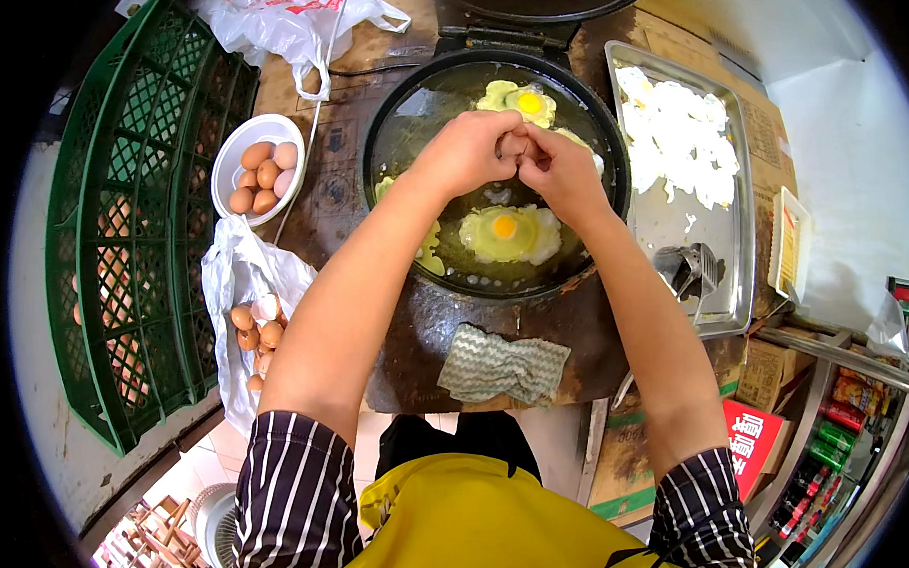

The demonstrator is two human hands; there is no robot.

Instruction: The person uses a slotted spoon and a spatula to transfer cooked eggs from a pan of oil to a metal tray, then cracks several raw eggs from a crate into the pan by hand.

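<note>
My left hand [471, 147] and my right hand [563, 167] meet above a round black electric griddle [411, 124]. Between their fingertips is a brown egg [511, 144], mostly hidden, so I cannot tell whether its shell is broken. Below the hands, an egg with a whole yolk [507, 233] fries in the oil. Another frying egg [523, 103] lies toward the far rim. Egg white [429, 255] shows at the griddle's left side, partly behind my left forearm. More egg [591, 148] shows at the right, partly behind my right hand.
Left of the griddle stand a white bowl [220, 179] of brown eggs, a plastic bag [224, 254] with eggshells, and a green crate [96, 221] holding eggs. At right, a metal tray [732, 289] holds fried eggs [678, 133] and a slotted turner [698, 268]. A folded cloth [502, 363] lies in front.
</note>
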